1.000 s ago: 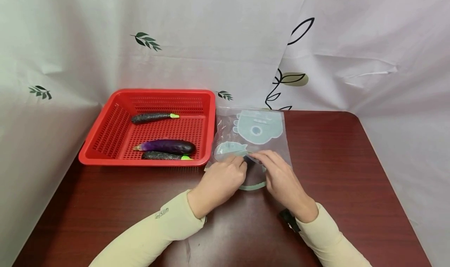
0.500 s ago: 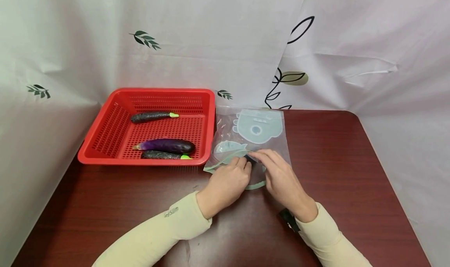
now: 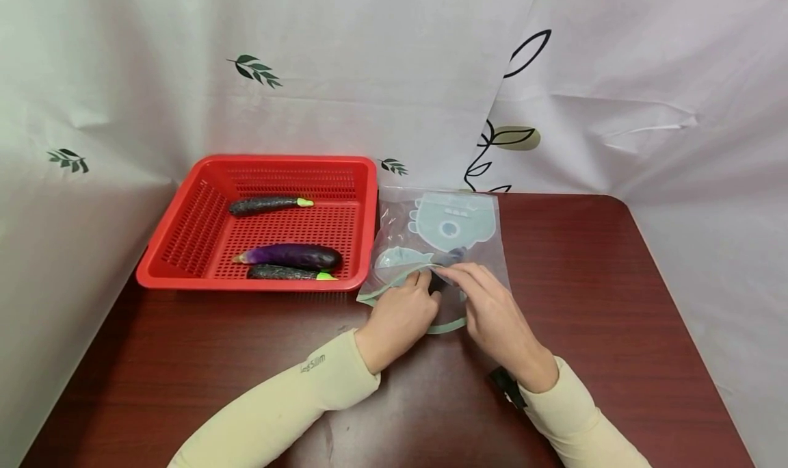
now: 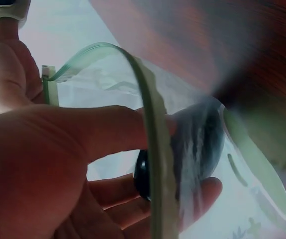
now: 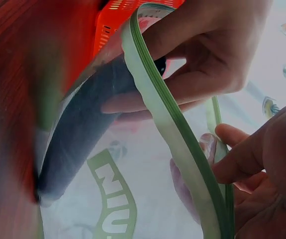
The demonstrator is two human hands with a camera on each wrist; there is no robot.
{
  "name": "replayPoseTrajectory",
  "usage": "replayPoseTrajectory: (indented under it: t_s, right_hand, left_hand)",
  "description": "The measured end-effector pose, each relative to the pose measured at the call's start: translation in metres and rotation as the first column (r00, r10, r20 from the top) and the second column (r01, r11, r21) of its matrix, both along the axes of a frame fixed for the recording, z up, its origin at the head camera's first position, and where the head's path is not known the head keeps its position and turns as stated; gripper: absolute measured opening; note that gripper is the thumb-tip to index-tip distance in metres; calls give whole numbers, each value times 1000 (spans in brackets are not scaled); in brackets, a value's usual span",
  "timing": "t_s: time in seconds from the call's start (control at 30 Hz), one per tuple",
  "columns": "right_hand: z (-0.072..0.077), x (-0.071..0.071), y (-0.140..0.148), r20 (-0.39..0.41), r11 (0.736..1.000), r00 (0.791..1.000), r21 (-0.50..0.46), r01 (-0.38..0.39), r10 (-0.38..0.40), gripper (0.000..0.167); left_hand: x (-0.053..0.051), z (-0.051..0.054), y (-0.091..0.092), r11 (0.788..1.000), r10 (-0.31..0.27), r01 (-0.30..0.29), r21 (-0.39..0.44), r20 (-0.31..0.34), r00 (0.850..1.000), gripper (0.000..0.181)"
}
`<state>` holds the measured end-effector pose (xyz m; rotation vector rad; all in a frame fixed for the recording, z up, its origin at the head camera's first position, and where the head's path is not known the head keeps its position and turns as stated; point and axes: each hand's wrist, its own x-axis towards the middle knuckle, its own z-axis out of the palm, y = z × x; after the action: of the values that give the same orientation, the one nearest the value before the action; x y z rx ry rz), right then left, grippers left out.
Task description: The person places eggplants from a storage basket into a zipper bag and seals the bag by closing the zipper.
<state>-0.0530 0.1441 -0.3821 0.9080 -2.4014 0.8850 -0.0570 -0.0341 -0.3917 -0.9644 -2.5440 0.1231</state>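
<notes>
Left grip (image 3: 403, 314): sunk in the bag's mouth; the dark vegetable (image 5: 78, 124) is grasped between thumb and fingers.
Right grip (image 3: 495, 314): the green zip edge (image 5: 182, 132) is pinched.
Vegetable: held inside the clear bag (image 3: 397, 225), beside the red basket (image 3: 246, 284).
Just changed: its far end has been pushed deeper; insertion is judged further along, release not yet made.
Against a second ago: only a dark patch was shown at the mouth; the left sleeve (image 3: 289, 393) has been shifted rightward.

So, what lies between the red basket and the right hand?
In the head view, the left hand, the dark vegetable it holds, and part of the clear bag.
</notes>
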Motion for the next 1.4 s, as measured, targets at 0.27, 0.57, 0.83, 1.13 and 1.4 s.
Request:
replayPoseTrajectory:
  t_s: [0.27,0.57,0.83,1.13,1.4]
  right_hand:
    - [1,0,0,-4,1000,1000,-7,-4,4,63]
    - [0,0,0,-4,1000,1000,0,-3,3,61]
    - [1,1,1,53,1000,999,0,-9,9,56]
    - [0,0,0,23,1000,1000,-11,-12,12,60]
    - [-2,0,1,38,1000,999,-19,-13,14,57]
  left_hand:
    - [-2,-6,4,999,35,-35,-8,-34,999,10]
    - [-2,-12,9,996,79,-81,-39,-40,996,10]
    - [-2,-16,10,994,89,-94,-55,-84,992,11]
    - [-2,-17,8,992,97,-105,-67,-121,988,9]
    - [3,-13,5,993,65,-78,-88,-143,988,14]
